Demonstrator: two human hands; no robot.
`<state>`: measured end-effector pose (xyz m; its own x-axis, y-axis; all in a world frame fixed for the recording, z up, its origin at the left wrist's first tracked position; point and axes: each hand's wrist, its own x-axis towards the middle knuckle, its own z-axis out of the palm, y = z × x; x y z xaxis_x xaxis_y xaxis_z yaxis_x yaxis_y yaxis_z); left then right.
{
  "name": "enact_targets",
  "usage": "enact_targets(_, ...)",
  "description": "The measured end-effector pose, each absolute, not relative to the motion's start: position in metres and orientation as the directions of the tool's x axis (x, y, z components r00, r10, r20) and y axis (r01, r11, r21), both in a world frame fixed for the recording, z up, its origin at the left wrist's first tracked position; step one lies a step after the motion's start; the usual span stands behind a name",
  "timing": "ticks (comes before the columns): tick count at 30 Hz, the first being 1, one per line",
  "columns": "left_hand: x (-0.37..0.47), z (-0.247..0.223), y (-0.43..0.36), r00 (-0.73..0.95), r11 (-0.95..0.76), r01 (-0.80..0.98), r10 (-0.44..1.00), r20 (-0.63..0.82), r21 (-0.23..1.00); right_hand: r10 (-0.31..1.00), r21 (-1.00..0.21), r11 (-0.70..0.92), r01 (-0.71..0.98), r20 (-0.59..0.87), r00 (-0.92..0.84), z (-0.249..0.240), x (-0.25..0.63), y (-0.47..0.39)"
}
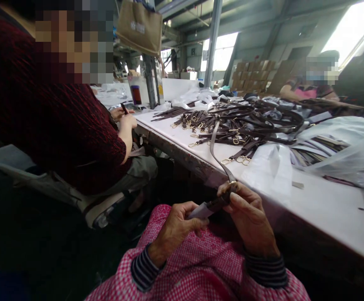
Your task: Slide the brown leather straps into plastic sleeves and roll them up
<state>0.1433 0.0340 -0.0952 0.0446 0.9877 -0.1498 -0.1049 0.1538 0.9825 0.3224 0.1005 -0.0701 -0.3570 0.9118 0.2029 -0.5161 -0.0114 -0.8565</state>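
Observation:
A dark brown strap (214, 141) with gold metal fittings runs from the pile on the table down to my hands. My right hand (247, 213) is closed on its folded end, near a gold ring (233, 183). My left hand (178, 228) pinches a pale, flat strip (201, 211) that lies against the dark folded part of the strap. Both hands are above my lap, in front of the table edge. My fingers partly hide the folded end, so its details cannot be made out.
On the white table (332, 213) lies a heap of dark straps (257, 121) with gold clasps, beside clear plastic bags (273, 167). A co-worker in a dark red top (56, 113) sits close on my left. Another person (310, 88) is across the table. A metal post (212, 46) rises behind.

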Motion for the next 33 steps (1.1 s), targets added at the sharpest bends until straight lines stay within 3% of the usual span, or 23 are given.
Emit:
enact_targets(4, 0.144, -0.102, 0.032, -0.14, 0.043, 0.113, 0.99, -0.027, 0.993, 0.931, -0.869, -0.023, -0.495, 0.162, -0.328, -0.07, 0.316, 0.1)
enact_targets(9, 0.145, -0.107, 0.034, -0.249, 0.001, 0.3, 0.965, 0.078, 0.954, 0.944, -0.897, -0.01, -0.443, 0.138, -0.301, -0.07, 0.308, 0.097)
enact_targets(12, 0.144, -0.106, 0.035, -0.228, 0.003, 0.194, 0.973, 0.042, 0.981, 0.935, -0.914, -0.012, -0.406, 0.134, -0.328, -0.07, 0.307, 0.097)
enact_targets(16, 0.141, -0.1, 0.036, -0.024, 0.044, -0.111, 0.999, -0.047, 0.993, 0.898, -0.926, -0.036, -0.376, 0.135, -0.419, -0.072, 0.306, 0.099)
enact_targets(19, 0.138, -0.093, 0.04, 0.088, 0.081, -0.233, 0.994, -0.062, 0.969, 0.888, -0.917, -0.047, -0.396, 0.144, -0.438, -0.076, 0.304, 0.101)
enact_targets(23, 0.137, -0.083, 0.046, 0.128, 0.073, -0.233, 0.991, -0.044, 0.97, 0.89, -0.899, -0.085, -0.429, 0.125, -0.438, -0.082, 0.303, 0.104)
enact_targets(30, 0.143, -0.08, 0.046, 0.029, -0.004, -0.091, 1.0, 0.007, 0.996, 0.885, -0.799, -0.205, -0.565, 0.095, -0.456, -0.087, 0.295, 0.111)
enact_targets(33, 0.145, -0.081, 0.046, 0.011, 0.023, -0.137, 1.0, -0.022, 0.99, 0.896, -0.783, -0.198, -0.59, 0.1, -0.433, -0.087, 0.296, 0.113)
